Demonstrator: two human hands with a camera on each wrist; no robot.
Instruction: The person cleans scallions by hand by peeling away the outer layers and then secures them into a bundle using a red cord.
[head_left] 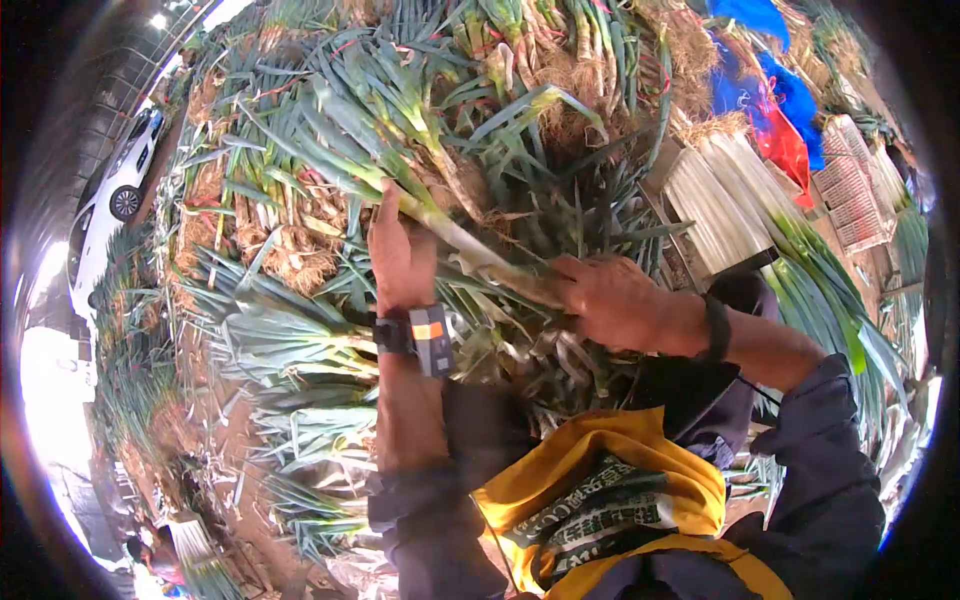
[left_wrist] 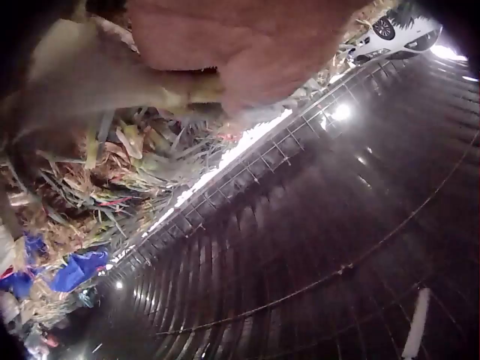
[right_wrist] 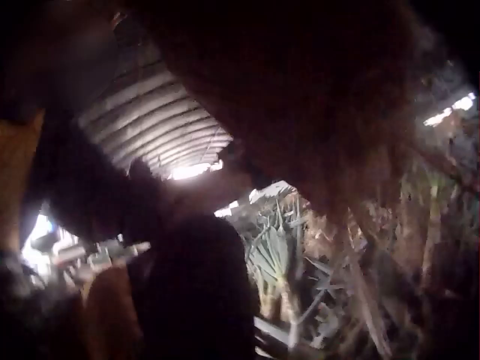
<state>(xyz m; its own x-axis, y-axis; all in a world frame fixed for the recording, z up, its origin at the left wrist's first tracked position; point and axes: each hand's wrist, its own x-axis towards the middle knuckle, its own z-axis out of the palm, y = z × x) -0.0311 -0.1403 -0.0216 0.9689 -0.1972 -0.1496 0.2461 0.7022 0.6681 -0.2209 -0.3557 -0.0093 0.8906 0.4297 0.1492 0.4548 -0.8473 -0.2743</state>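
Note:
A long leek [head_left: 470, 243] slants across the front of the person, its green leaves to the upper left and its pale stem to the lower right. My left hand [head_left: 402, 255] grips it where the leaves meet the stem, thumb pointing up along it. At the stem's lower end my right hand [head_left: 625, 305] is curled round the leek and hides its tip. In the left wrist view the leek's blurred stem [left_wrist: 112, 94] runs out from under the left hand [left_wrist: 240, 49]. The right wrist view is dark, with a blurred hand covering much of it.
Heaps of untrimmed leeks [head_left: 300, 340] surround the hands. Trimmed white leeks [head_left: 715, 200] lie stacked at right, near a crate [head_left: 855, 185] and blue and red plastic sheets [head_left: 790, 140]. A white car [head_left: 115, 200] stands far left. The person wears a yellow apron [head_left: 610, 470].

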